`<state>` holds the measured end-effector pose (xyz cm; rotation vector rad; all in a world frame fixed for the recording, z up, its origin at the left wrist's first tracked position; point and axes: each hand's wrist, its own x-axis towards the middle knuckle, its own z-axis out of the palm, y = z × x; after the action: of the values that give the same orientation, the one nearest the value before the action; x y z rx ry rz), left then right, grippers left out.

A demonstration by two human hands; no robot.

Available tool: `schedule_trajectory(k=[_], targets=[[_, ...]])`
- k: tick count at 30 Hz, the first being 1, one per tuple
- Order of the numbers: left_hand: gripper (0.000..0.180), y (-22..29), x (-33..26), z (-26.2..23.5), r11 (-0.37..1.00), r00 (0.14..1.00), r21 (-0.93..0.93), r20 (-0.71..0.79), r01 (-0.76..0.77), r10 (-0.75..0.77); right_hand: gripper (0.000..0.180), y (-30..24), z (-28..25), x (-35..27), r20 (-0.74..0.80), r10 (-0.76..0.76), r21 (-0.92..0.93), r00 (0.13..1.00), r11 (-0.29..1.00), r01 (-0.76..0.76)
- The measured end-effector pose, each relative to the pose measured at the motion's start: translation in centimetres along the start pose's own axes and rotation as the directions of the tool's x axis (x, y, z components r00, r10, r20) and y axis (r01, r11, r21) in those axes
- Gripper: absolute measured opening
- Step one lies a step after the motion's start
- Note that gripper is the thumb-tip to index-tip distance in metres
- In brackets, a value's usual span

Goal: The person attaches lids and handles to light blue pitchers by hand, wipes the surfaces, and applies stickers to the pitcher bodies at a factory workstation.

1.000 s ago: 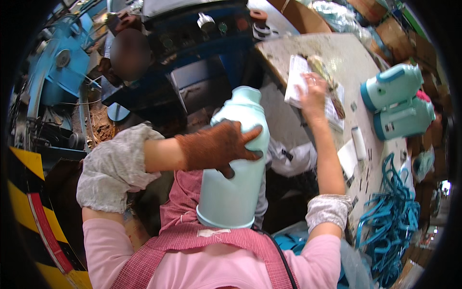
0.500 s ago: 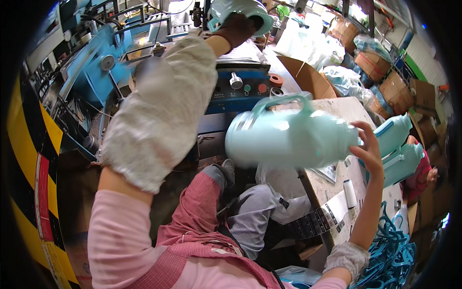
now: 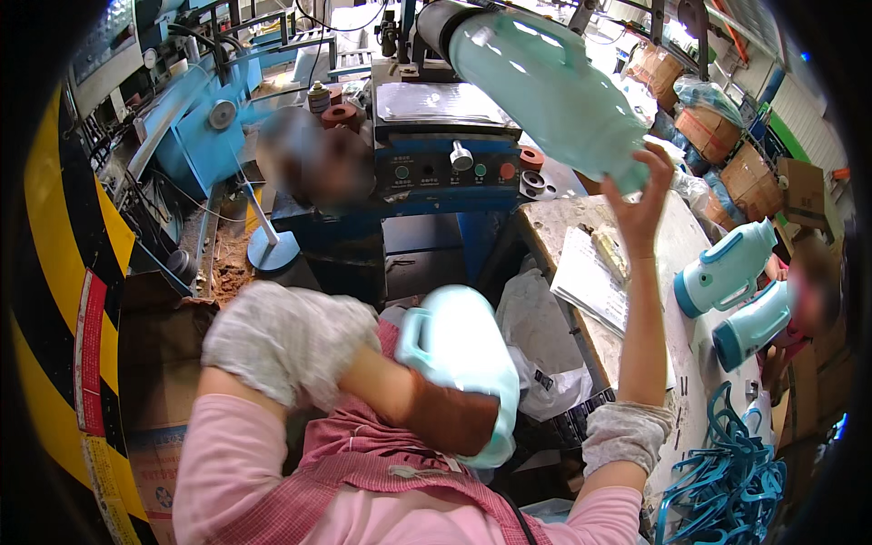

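My right hand [image 3: 643,195], bare, grips the narrow neck of a pale green plastic thermos shell [image 3: 549,91] with a side handle. The shell slants up to the left, its wide end against a black round holder [image 3: 440,25] on the machine; whether it sits over the holder I cannot tell. Low over my lap, my left hand [image 3: 451,420] in a brown glove holds a second pale green thermos shell [image 3: 465,341] by its lower end. The left fingers are partly hidden and blurred there.
Ahead stands a blue machine with a control panel [image 3: 445,173] and papers [image 3: 440,103] on top. The worktable [image 3: 695,354] at right bears a paper stack [image 3: 590,282], two thermos shells with darker bases [image 3: 727,268] and blue handles [image 3: 722,463]. Another person [image 3: 799,309] sits beyond it.
My left hand has come down from the machine to my lap with its shell. My right hand has lifted the other shell from above the table up to the black holder.
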<state>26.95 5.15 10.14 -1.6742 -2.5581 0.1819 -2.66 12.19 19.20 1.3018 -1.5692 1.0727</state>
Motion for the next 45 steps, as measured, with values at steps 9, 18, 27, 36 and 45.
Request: schedule_trajectory(k=[9, 18, 27, 36, 45], targets=[[0.030, -15.0, -0.8, 8.1, 0.609, 0.680, -0.781, -0.372, 0.140, -0.632, 0.058, -4.1, 11.8, 6.3, 0.105, -0.254, -0.141, 0.961, 0.953, 0.268], [0.052, -32.8, -7.7, 16.2, 0.362, 0.341, -0.079, -0.202, 0.929, -0.918, 0.061, 4.3, 22.8, 10.3, 0.187, -0.162, -0.378, 0.969, 0.898, 0.223], [0.038, -41.0, -9.1, 21.3, 0.537, 0.427, -0.471, -0.326, 0.700, -0.843, 0.048, -2.3, 10.9, -1.4, 0.206, -0.060, -0.114, 0.977, 0.990, 0.084], [0.041, -21.7, -14.1, 26.7, -0.068, 0.458, -0.952, 0.206, 0.300, -0.865, 0.027, -24.6, -36.5, -23.2, 0.012, 0.997, -0.896, -0.072, -0.021, -0.443], [0.048, -20.4, -11.1, 13.8, -0.284, 0.163, -0.836, 0.234, -0.470, -0.958, 0.057, -29.6, -40.0, -36.5, -0.058, 0.964, -0.823, -0.258, -0.193, -0.535]])
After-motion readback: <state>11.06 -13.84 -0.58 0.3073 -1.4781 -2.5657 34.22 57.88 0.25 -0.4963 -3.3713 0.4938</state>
